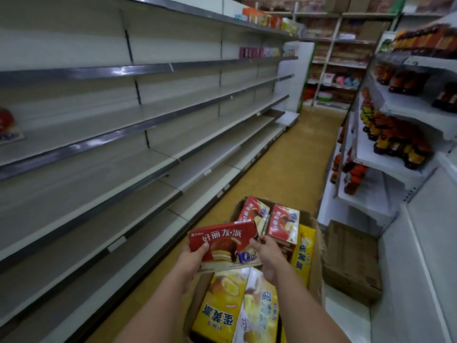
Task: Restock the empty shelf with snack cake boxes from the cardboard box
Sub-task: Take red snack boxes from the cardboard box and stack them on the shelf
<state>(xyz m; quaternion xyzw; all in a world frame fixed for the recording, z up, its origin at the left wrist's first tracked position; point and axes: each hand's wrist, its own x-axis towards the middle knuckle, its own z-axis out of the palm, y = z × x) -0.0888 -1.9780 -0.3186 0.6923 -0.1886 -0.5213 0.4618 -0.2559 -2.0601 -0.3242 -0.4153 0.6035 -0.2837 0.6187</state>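
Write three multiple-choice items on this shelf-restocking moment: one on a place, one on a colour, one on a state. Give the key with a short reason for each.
1. Where do the bare shelves stand?
A. to the person's left
B. to the person's right
C. behind the cardboard box

2. What colour is the snack cake box held up in both hands?
A. yellow
B. red
C. green

3. How is the held box gripped?
A. by the left hand alone
B. by the right hand alone
C. by the left hand and the right hand, one at each end

Key: 1 A, the shelves fill the left of the view. 2 B, its front is red; yellow boxes lie in the cardboard box. 3 C, fingers curl round both ends.
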